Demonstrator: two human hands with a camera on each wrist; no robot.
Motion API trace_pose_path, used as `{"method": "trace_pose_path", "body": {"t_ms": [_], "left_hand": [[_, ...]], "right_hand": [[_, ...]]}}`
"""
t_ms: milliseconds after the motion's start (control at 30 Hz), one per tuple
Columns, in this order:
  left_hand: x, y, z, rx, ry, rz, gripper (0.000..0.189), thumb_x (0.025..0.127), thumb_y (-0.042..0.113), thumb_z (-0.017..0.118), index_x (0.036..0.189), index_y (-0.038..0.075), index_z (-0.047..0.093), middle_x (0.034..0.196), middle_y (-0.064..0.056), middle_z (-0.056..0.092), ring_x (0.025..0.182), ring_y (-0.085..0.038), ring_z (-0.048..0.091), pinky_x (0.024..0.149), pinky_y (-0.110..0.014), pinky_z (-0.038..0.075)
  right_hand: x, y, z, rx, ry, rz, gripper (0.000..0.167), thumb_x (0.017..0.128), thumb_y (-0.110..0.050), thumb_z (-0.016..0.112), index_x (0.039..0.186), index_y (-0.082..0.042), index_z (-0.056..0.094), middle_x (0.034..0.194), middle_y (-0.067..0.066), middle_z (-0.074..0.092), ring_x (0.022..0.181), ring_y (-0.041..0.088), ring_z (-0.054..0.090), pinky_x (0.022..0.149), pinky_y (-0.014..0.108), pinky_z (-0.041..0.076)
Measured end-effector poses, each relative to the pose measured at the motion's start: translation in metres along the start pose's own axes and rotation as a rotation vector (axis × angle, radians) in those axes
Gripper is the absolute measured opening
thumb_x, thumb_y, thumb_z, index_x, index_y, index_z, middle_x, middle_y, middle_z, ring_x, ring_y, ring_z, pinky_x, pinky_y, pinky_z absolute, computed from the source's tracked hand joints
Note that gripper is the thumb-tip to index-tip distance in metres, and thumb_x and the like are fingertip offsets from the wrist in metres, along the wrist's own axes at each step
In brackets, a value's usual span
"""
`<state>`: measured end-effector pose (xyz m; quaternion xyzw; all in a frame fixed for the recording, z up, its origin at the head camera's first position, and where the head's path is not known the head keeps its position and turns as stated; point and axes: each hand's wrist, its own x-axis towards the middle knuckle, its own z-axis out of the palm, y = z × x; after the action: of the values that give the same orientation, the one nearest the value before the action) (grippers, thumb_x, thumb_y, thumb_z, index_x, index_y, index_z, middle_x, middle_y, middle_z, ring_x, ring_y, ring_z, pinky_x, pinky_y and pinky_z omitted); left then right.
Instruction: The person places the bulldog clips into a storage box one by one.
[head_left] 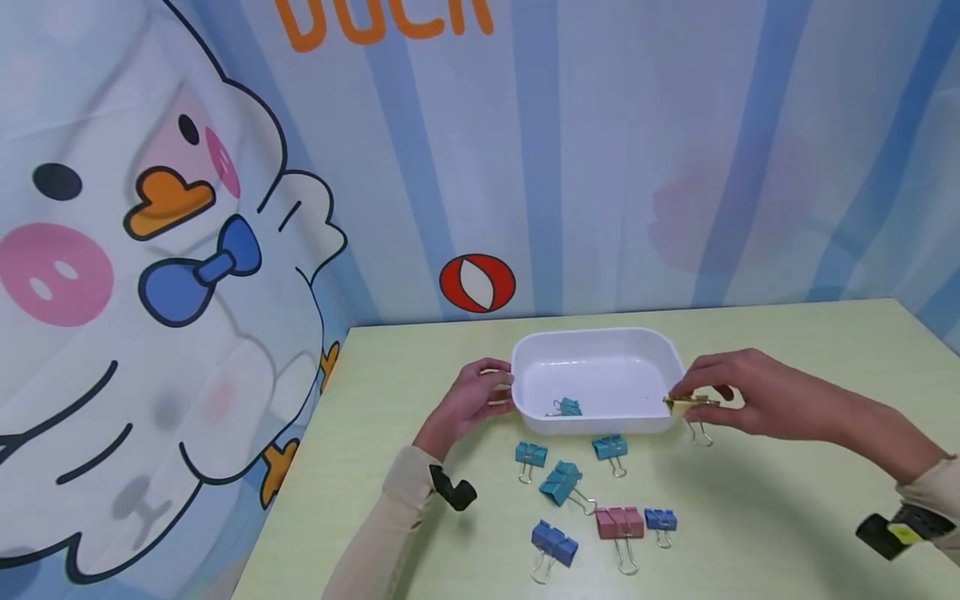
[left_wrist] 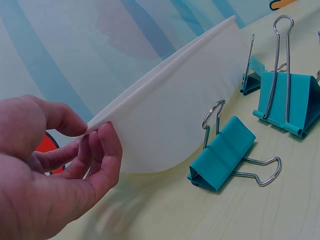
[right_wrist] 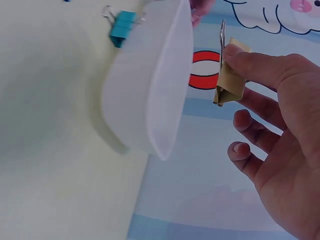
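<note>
A white plastic tray (head_left: 600,425) stands on the table with one teal binder clip (head_left: 570,407) inside. My left hand (head_left: 471,398) pinches the tray's left rim, as the left wrist view also shows. Between thumb and fingers, my right hand (head_left: 738,392) holds a gold-yellow binder clip (right_wrist: 231,82) by the tray's right rim. In front of the tray lie teal binder clips (head_left: 531,454), a large teal one (head_left: 561,483) and one nearer the right (head_left: 611,447). Closer to me are a pink binder clip (head_left: 620,523) and blue ones (head_left: 554,543), including a small one (head_left: 661,520).
The pale wooden table (head_left: 810,358) reaches back to a striped fabric backdrop (head_left: 600,167). A printed duck (head_left: 217,333) covers the backdrop's left side. Each wrist wears a black camera strap.
</note>
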<state>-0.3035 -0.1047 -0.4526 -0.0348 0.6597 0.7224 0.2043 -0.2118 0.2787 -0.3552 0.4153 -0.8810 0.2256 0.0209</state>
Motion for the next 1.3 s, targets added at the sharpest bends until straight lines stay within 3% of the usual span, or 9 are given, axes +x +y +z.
{"method": "trace_pose_path", "body": {"t_ms": [133, 300, 700, 900, 967, 1300], "left_hand": [[0.001, -0.001, -0.001, -0.001, 0.000, 0.000, 0.034, 0.102, 0.009, 0.063, 0.133, 0.000, 0.055, 0.125, -0.019, 0.062, 0.098, -0.028, 0.068, 0.085, -0.036, 0.061], [0.001, -0.002, -0.002, -0.002, -0.001, -0.001, 0.034, 0.102, 0.010, 0.064, 0.133, 0.000, 0.055, 0.126, -0.019, 0.062, 0.099, -0.028, 0.068, 0.089, -0.038, 0.061], [0.002, -0.003, -0.001, 0.001, 0.011, -0.006, 0.031, 0.102, 0.011, 0.064, 0.131, 0.003, 0.056, 0.125, -0.017, 0.062, 0.100, -0.029, 0.068, 0.089, -0.038, 0.060], [0.001, -0.002, -0.001, -0.004, 0.001, 0.002, 0.031, 0.102, 0.011, 0.064, 0.131, 0.002, 0.056, 0.126, -0.018, 0.062, 0.102, -0.029, 0.068, 0.089, -0.038, 0.060], [0.001, -0.002, -0.001, -0.003, -0.001, 0.001, 0.031, 0.102, 0.012, 0.064, 0.131, 0.002, 0.056, 0.127, -0.018, 0.061, 0.103, -0.030, 0.068, 0.090, -0.039, 0.060], [0.001, -0.003, -0.002, 0.000, 0.005, -0.003, 0.032, 0.102, 0.013, 0.065, 0.132, 0.003, 0.056, 0.127, -0.018, 0.062, 0.103, -0.030, 0.068, 0.090, -0.039, 0.060]], "right_hand": [[0.020, 0.000, -0.017, -0.034, 0.022, -0.003, 0.025, 0.091, -0.018, 0.082, 0.115, -0.021, 0.078, 0.108, -0.014, 0.070, 0.079, 0.000, 0.055, 0.061, 0.022, 0.052], [0.043, -0.003, -0.033, -0.054, 0.024, 0.053, 0.026, 0.091, -0.017, 0.082, 0.117, -0.019, 0.078, 0.107, -0.013, 0.069, 0.079, 0.004, 0.055, 0.064, 0.024, 0.052], [0.082, 0.005, -0.036, -0.070, 0.000, 0.066, 0.026, 0.095, -0.022, 0.078, 0.119, -0.015, 0.077, 0.110, -0.003, 0.071, 0.088, 0.012, 0.060, 0.071, 0.032, 0.055], [0.082, 0.005, -0.036, -0.037, -0.008, 0.195, 0.073, 0.085, -0.053, 0.082, 0.143, -0.014, 0.061, 0.138, 0.011, 0.060, 0.106, 0.025, 0.061, 0.079, 0.037, 0.056], [0.079, 0.003, -0.035, -0.022, -0.013, 0.219, 0.081, 0.082, -0.058, 0.083, 0.146, -0.016, 0.057, 0.143, 0.012, 0.057, 0.109, 0.026, 0.060, 0.081, 0.038, 0.056], [0.057, -0.009, -0.024, 0.009, -0.001, 0.187, 0.078, 0.079, -0.059, 0.085, 0.141, -0.017, 0.062, 0.136, 0.003, 0.061, 0.105, 0.019, 0.058, 0.075, 0.034, 0.054]]}}
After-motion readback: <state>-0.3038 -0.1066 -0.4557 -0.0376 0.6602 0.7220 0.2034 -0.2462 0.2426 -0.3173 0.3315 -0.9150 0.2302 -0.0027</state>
